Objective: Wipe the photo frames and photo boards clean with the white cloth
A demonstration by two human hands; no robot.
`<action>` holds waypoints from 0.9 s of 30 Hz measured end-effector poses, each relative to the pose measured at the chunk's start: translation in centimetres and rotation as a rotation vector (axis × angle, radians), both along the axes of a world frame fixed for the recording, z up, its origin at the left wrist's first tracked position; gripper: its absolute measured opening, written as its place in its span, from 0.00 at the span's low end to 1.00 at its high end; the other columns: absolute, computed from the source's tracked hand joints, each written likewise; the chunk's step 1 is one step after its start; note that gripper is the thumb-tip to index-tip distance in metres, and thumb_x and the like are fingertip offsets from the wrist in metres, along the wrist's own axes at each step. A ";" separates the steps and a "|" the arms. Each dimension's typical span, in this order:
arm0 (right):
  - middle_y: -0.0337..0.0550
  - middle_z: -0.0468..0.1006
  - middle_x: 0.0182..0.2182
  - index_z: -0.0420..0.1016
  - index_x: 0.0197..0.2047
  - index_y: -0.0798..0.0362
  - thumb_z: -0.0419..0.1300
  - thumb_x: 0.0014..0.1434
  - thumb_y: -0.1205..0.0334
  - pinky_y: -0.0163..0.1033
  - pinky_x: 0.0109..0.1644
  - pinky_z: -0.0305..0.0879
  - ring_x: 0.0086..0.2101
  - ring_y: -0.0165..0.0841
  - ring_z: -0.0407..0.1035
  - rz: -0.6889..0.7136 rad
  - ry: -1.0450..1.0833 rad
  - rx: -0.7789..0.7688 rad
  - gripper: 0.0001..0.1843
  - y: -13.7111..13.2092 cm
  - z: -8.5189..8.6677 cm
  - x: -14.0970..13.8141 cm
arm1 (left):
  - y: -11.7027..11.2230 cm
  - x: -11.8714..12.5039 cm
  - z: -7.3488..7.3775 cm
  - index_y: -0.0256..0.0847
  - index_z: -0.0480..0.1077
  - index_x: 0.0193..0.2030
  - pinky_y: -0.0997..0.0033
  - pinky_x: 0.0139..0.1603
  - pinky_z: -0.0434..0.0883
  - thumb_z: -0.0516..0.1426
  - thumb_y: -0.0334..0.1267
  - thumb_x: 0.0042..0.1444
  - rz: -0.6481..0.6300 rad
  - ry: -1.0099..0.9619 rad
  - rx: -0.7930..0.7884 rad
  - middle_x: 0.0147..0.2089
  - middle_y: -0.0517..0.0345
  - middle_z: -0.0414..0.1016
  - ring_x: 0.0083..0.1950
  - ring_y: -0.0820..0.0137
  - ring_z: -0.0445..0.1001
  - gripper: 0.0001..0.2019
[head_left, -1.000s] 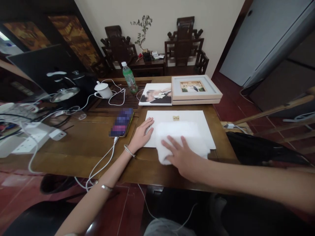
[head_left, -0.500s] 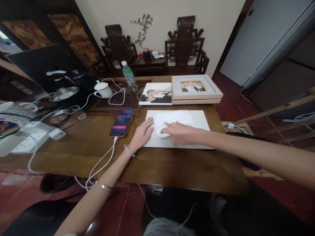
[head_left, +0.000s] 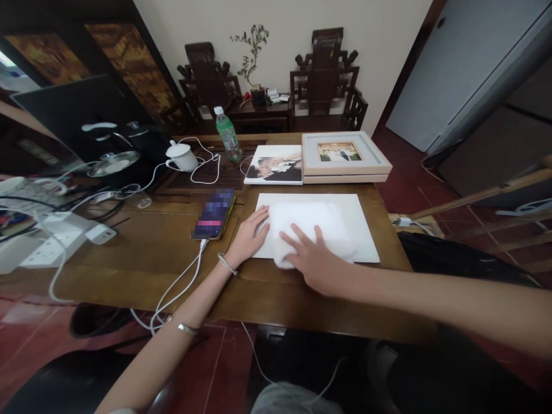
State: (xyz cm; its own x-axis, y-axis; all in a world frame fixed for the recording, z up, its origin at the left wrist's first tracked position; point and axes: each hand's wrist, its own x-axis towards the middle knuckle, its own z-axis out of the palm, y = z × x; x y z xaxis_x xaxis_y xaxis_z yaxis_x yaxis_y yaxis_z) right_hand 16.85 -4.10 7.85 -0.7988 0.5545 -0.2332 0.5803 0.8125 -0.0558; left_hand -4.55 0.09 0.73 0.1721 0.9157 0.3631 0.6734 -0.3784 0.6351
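Observation:
A flat white board (head_left: pixel 366 234) lies on the wooden table. On top of it is a folded white cloth (head_left: pixel 334 224), soft and towel-like, its near edge hanging slightly past the board's front edge. My right hand (head_left: pixel 313 256) rests on the near part of the cloth with its fingers spread. My left hand (head_left: pixel 250 234) lies flat at the board's left edge, fingers stretched out, just beside the cloth. What is under the cloth is hidden.
A phone (head_left: pixel 214 213) with a charging cable lies left of the board. Behind are a photo canvas (head_left: pixel 276 167), a framed picture (head_left: pixel 373 152), a green bottle (head_left: pixel 228 138) and a lidded white cup (head_left: pixel 181 156). A power strip (head_left: pixel 60 236) and tangled cables occupy the left.
My right hand has moved toward me, and its fingers have gone from bunched on the cloth to spread. The cloth now lies flatter and nearer. My left hand has stayed in place.

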 end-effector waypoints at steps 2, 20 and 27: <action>0.54 0.41 0.69 0.69 0.57 0.55 0.56 0.48 0.77 0.77 0.59 0.39 0.66 0.59 0.31 0.030 -0.043 -0.073 0.31 -2.2 0.9 0.3 | 0.0 0.0 0.0 0.36 0.69 0.57 0.54 0.68 0.56 0.50 0.37 0.59 -0.014 -0.003 0.001 0.63 0.47 0.65 0.67 0.61 0.60 0.20; 0.63 0.66 0.58 0.65 0.59 0.56 0.45 0.53 0.80 0.70 0.56 0.52 0.61 0.52 0.53 -0.143 0.110 -0.076 0.31 8.1 1.8 -1.9 | 0.0 0.0 0.0 0.36 0.69 0.57 0.55 0.68 0.55 0.51 0.40 0.60 -0.015 -0.008 -0.005 0.63 0.47 0.66 0.67 0.61 0.60 0.20; 0.58 0.45 0.68 0.70 0.56 0.54 0.53 0.56 0.74 0.77 0.58 0.40 0.65 0.62 0.36 -0.072 0.037 0.133 0.24 2.4 -0.7 -2.2 | 0.0 0.0 0.2 0.39 0.64 0.62 0.55 0.70 0.52 0.47 0.38 0.62 -0.025 0.008 -0.034 0.67 0.51 0.60 0.69 0.63 0.56 0.22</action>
